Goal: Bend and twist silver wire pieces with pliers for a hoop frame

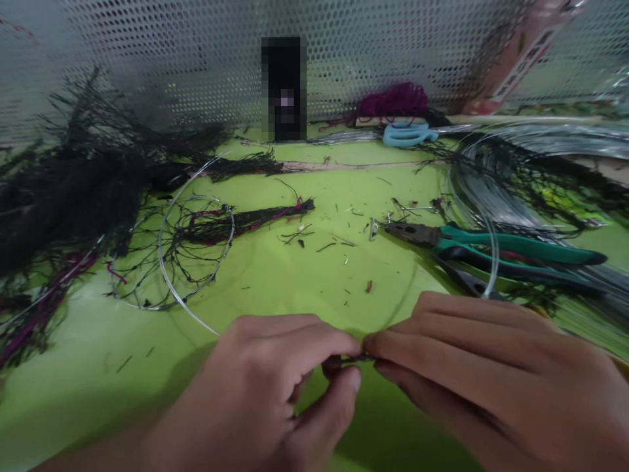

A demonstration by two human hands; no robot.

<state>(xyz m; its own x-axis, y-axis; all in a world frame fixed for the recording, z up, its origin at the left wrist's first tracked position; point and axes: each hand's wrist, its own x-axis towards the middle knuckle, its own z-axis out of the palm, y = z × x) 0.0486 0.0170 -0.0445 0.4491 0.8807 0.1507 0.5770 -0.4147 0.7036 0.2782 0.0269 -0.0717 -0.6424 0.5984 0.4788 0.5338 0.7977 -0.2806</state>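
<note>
My left hand (275, 387) and my right hand (491, 373) meet low in the middle of the view, fingertips pinched together on a short dark piece where a thin silver wire (170, 288) ends. The wire runs from my left hand in a large loop up over the green table (275, 275). A second wire strand (491, 262) rises behind my right hand. Both hands are closed in a pinch.
Green-handled pliers (491, 246) lie right of centre. A small wire ring with black and purple threads (196, 246) lies to the left, beside a heap of black fibres (63, 190). Blue scissors (407, 134), purple yarn (393, 101) and coiled wire (540, 141) sit by the perforated back panel (196, 52).
</note>
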